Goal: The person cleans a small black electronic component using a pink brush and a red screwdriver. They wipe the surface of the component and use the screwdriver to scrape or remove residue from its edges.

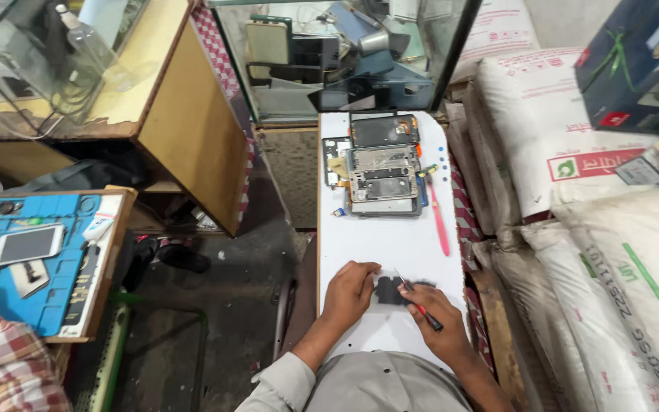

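On a narrow white board with rounded corners, the person's left hand lies curled, fingertips pressed down on the left edge of a small dark flat part to steady it. The right hand, at about four o'clock from that part, pinches a thin screwdriver with a red-and-black shaft, its tip touching the part's upper right side.

Judging from the layout, the stripping down looks well advanced: at twelve o'clock on the board lies an opened phone, its dull grey metal frame and shielding exposed, a dark glossy panel at its far end. The small part is already out and apart from it, so reassembly or refitting seems to remain. A slim pink pry tool lies at two o'clock from the hands.

At nine o'clock, well apart, a blue rubbery work mat holds another phone. Coarse woven white sacks are stacked at three o'clock.
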